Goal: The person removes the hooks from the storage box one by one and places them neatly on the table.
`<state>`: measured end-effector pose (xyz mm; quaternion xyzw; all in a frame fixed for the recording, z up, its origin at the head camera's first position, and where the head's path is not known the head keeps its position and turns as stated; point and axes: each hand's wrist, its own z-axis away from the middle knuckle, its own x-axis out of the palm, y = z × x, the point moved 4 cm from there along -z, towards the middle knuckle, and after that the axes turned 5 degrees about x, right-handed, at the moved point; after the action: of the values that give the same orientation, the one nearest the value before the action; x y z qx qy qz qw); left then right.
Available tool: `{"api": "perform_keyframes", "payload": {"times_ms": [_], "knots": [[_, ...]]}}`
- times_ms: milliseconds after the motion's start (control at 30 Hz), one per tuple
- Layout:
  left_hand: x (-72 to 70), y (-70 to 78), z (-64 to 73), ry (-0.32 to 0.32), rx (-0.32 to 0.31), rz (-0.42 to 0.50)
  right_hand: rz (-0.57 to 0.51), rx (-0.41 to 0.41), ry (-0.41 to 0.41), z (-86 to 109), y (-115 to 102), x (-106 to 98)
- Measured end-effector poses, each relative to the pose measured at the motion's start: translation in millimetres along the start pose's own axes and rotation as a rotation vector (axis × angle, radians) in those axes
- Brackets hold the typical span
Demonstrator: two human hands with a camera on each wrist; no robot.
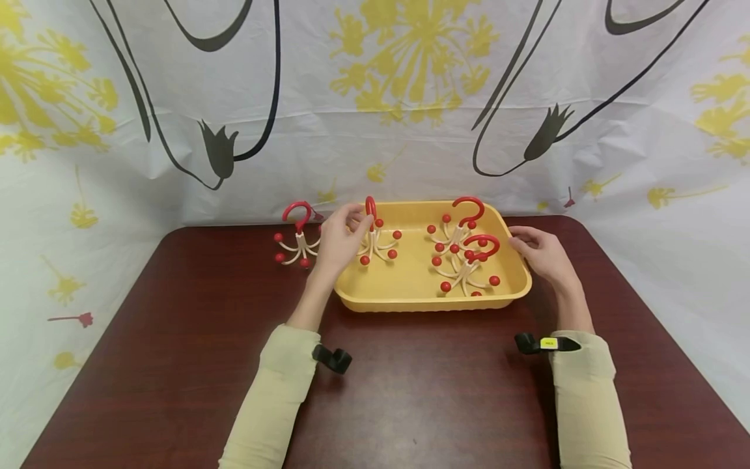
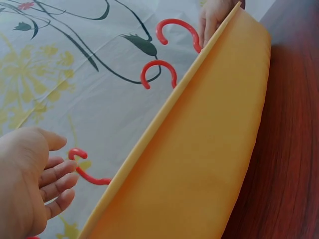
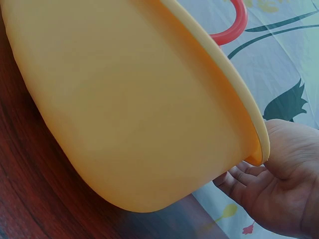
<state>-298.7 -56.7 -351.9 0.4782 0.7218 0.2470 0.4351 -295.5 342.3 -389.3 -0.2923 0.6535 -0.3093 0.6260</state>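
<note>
In the head view my left hand (image 1: 342, 240) is over the left end of a yellow plastic tray (image 1: 404, 305), thumb and fingers apart. Just beyond its fingertips stands a multi-arm hanger (image 1: 373, 242) with a red hook and cream arms tipped with red balls. In the left wrist view that hand (image 2: 35, 179) shows relaxed fingers holding nothing. At the tray's right end my right hand (image 1: 545, 254) grips the rim, its fingers below it in the right wrist view. Two similar hangers, a rear one (image 1: 457, 238) and a front one (image 1: 465, 273), sit close together inside the tray's right side.
Another red-and-cream hanger (image 1: 301, 241) stands on the dark wooden table (image 1: 410, 384), left of the tray. Behind the table hangs a white curtain (image 1: 305, 156) with yellow and dark flower prints.
</note>
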Motion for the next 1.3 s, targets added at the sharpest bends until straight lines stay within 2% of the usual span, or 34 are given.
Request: {"api": "perform_keyframes", "payload": {"times_ms": [267, 633, 833, 1067, 1300], "knots": [[13.1, -1.5, -1.8, -0.022, -0.083, -0.007, 0.016, -0.002, -0.001, -0.3, -2.3, 1.9], [18.9, -1.6, -3.3, 0.016, -0.067, 0.045, 0.022, 0.009, 0.0, -1.3, -1.9, 2.5], [19.3, 1.8, -3.3, 0.033, -0.069, 0.036, 0.005, 0.004, -0.005, -0.5, -1.9, 2.9], [16.9, 15.2, -5.1, 0.037, -0.025, 0.072, -0.008, 0.013, -0.006, 0.4, -2.1, 1.9], [6.6, 34.7, -6.4, 0.068, 0.01, 0.106, 0.01, 0.02, 0.003, -0.5, -0.8, 0.9]]}}
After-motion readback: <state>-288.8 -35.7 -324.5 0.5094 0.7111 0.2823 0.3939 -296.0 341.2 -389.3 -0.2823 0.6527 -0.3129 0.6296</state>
